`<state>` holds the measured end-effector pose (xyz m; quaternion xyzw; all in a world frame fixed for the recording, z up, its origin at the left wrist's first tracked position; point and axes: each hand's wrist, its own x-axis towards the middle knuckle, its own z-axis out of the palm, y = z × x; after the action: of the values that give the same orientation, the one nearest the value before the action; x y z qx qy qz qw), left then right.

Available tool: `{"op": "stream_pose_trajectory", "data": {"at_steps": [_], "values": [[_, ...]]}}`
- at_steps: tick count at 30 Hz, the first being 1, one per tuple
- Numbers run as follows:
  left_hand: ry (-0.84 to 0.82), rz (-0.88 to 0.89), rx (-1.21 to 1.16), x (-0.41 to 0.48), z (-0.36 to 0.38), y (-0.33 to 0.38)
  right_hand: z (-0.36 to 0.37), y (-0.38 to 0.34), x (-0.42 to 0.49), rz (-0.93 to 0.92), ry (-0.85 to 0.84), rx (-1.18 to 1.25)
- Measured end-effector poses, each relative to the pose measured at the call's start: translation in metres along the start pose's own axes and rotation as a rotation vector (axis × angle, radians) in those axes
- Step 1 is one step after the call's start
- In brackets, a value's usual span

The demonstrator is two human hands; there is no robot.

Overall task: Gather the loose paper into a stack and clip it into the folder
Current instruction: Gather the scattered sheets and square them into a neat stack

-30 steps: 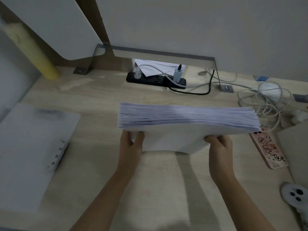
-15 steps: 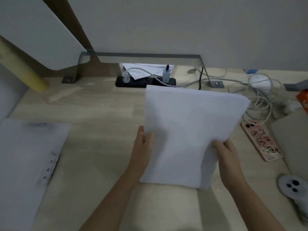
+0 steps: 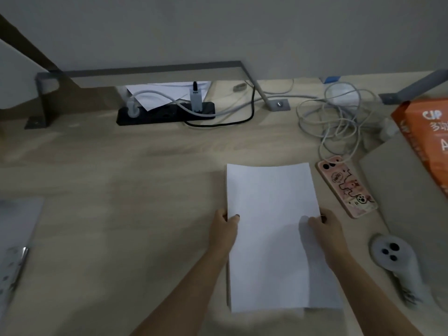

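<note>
A stack of white paper [image 3: 271, 229] lies flat on the wooden desk [image 3: 135, 195], long side running away from me. My left hand [image 3: 224, 229] grips its left edge, thumb on top. On the right edge, my right hand [image 3: 323, 229] holds the stack with its thumb over the top sheet. The open folder [image 3: 14, 243], translucent grey with a metal ring clip, lies at the far left edge of the view, partly cut off.
A pink phone [image 3: 345, 186] lies just right of the paper. A white controller [image 3: 397, 260] sits at the lower right. Tangled white cables [image 3: 337, 115], a black power strip [image 3: 167, 111], an orange paper pack [image 3: 426, 139] and a grey board [image 3: 407, 190] crowd the back and right.
The stack, held on edge a second ago, has been tipped down and laid flat on the desk. Both hands slid to its side edges. My view shifted right.
</note>
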<state>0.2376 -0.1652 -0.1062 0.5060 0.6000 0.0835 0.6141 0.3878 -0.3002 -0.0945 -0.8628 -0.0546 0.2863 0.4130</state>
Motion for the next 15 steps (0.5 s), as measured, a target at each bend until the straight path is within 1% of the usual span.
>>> {"op": "stream_pose_trajectory", "data": {"at_steps": [3, 8, 15], "values": [[0.0, -0.01, 0.03, 0.001, 0.009, -0.004, -0.004, 0.007, 0.006, 0.007, 0.018, 0.003], [0.001, 0.026, 0.07, 0.0, 0.02, -0.004, -0.009, 0.01, 0.011, -0.017, 0.071, 0.026], [0.012, 0.04, 0.093, 0.001, 0.028, -0.004, -0.012, 0.016, 0.011, -0.011, 0.084, 0.036]]}}
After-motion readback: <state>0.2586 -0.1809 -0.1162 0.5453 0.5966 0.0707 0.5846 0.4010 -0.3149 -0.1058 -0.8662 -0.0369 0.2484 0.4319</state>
